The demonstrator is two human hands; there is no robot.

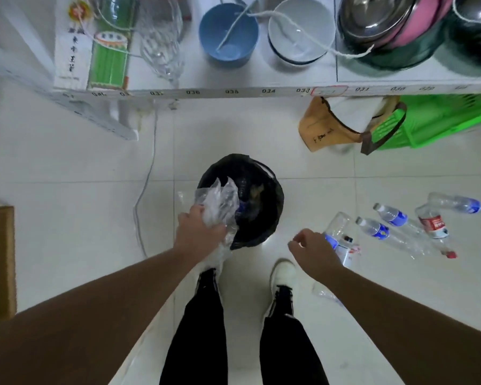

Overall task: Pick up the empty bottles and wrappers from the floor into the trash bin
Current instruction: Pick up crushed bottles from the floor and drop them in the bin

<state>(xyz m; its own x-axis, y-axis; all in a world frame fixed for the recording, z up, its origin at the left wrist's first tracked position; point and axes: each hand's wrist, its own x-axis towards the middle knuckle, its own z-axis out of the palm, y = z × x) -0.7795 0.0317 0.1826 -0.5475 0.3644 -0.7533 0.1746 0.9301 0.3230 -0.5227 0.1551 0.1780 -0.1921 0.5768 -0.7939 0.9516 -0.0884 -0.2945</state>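
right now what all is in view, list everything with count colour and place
trash bin: 1, black bag liner, floor centre
clear wrapper: 1 bunch, held over the bin's left rim
bottles: at least 5, clear, blue or red labels, floor right of the bin
plastic scrap: 1, clear, floor under the right forearm
basket: 1, green, under the shelf, right
bowls: 2, blue and white, on the shelf
glass: 1, clear, shelf left
pot lids: steel, shelf right, count unclear
cable: 1, grey, floor left
shoe: 1 seen, white
left hand: gripping the wrapper
right hand: open, empty, above a bottle
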